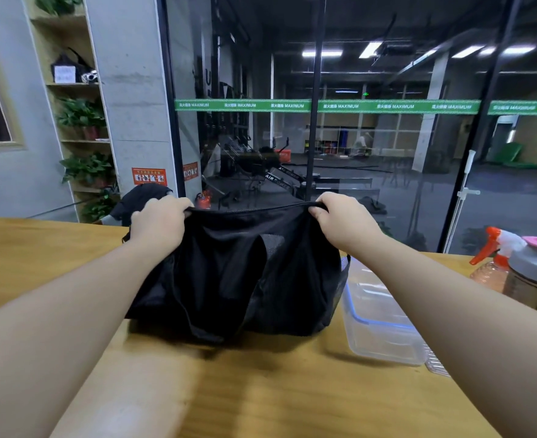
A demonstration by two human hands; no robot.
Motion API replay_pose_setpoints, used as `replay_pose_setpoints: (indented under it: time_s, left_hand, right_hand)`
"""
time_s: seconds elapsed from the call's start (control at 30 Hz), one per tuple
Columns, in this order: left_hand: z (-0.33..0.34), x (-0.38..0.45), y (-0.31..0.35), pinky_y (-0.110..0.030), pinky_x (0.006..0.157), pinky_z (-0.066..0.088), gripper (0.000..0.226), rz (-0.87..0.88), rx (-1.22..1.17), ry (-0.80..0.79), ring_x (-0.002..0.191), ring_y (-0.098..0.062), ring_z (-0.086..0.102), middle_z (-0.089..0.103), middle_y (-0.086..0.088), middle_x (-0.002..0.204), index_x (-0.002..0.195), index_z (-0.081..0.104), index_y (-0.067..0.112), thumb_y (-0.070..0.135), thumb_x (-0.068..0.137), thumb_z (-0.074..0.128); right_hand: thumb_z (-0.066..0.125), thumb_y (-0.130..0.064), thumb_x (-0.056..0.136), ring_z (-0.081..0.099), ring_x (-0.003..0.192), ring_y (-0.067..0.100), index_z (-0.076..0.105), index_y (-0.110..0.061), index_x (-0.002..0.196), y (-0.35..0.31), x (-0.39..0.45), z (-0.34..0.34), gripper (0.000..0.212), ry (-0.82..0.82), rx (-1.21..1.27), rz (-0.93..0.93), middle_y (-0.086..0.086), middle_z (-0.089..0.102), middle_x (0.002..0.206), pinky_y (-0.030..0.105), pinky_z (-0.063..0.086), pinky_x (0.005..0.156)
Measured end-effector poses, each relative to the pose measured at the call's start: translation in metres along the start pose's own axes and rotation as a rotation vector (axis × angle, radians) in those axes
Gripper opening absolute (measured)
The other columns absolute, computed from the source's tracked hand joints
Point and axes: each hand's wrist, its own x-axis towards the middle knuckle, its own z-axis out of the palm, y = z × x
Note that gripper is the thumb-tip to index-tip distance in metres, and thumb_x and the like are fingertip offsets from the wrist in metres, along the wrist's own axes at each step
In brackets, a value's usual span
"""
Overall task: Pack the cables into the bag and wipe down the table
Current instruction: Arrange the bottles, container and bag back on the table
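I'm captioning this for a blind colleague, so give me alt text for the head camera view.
Seen from above, a person's left hand and right hand grip the top edge of a black bag standing on a wooden table. A clear plastic container and an orange spray bottle sit to its right.

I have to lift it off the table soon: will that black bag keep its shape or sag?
The black bag probably sags: its fabric folds and droops between the left hand and the right hand gripping its top edge. It seems light and lightly filled. Its thin side mesh would probably snag.
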Motion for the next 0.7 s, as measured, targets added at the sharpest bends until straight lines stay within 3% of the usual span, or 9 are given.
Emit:
replay_pose_setpoints:
  time_s: [0.17, 0.27, 0.4, 0.53, 0.7]
  left_hand:
    - [0.006, 0.011, 0.008, -0.043, 0.073, 0.043, 0.028, 0.016, -0.152, 0.078, 0.099, -0.035, 0.047, 0.05, -0.01, 0.103, 0.109, 0.062, 0.023, 0.019, 0.097, 0.036]
    - [0.017, 0.009, 0.014, -0.042, 0.07, 0.042, 0.027, -0.006, -0.178, 0.088, 0.098, -0.033, 0.047, 0.048, -0.01, 0.101, 0.107, 0.062, 0.021, 0.018, 0.097, 0.037]
    - [0.032, -0.002, 0.018, -0.042, 0.089, 0.042, 0.027, -0.043, -0.35, 0.069, 0.111, -0.031, 0.047, 0.047, -0.008, 0.119, 0.116, 0.058, 0.018, 0.018, 0.094, 0.042]
    - [0.041, -0.031, 0.029, -0.045, 0.113, 0.02, 0.052, 0.098, -0.435, -0.045, 0.14, -0.022, 0.02, 0.027, -0.004, 0.15, 0.142, 0.033, 0.023, 0.036, 0.093, 0.045]
    - [0.046, -0.069, 0.04, -0.048, 0.113, -0.002, 0.06, 0.396, -0.352, -0.187, 0.143, -0.008, -0.007, 0.004, 0.018, 0.155, 0.14, 0.006, 0.055, 0.069, 0.083, 0.021]
  right_hand:
    - [0.041, -0.033, 0.098, 0.049, 0.086, 0.025, 0.056, -0.014, 0.107, 0.004, 0.004, 0.006, 0.026, 0.05, 0.022, 0.089, 0.008, 0.062, 0.106, 0.031, 0.034, 0.069]
    - [0.04, -0.034, 0.098, 0.055, 0.096, 0.029, 0.057, -0.014, 0.112, 0.008, 0.003, 0.014, 0.029, 0.033, 0.021, 0.155, 0.008, 0.062, 0.111, 0.032, 0.037, 0.072]
    - [0.039, -0.035, 0.099, 0.055, 0.103, 0.033, 0.056, -0.013, 0.114, 0.01, 0.004, 0.024, 0.031, -0.002, -0.009, 0.201, 0.011, 0.061, 0.114, 0.034, 0.039, 0.075]
    - [0.036, -0.033, 0.099, 0.055, 0.1, 0.037, 0.053, -0.007, 0.105, 0.009, 0.007, 0.038, 0.032, 0.007, -0.04, 0.226, 0.015, 0.061, 0.11, 0.037, 0.04, 0.076]
    - [0.038, -0.032, 0.098, 0.054, 0.097, 0.036, 0.054, -0.006, 0.105, 0.012, 0.013, 0.048, 0.031, 0.056, -0.036, 0.247, 0.015, 0.061, 0.108, 0.033, 0.035, 0.07]
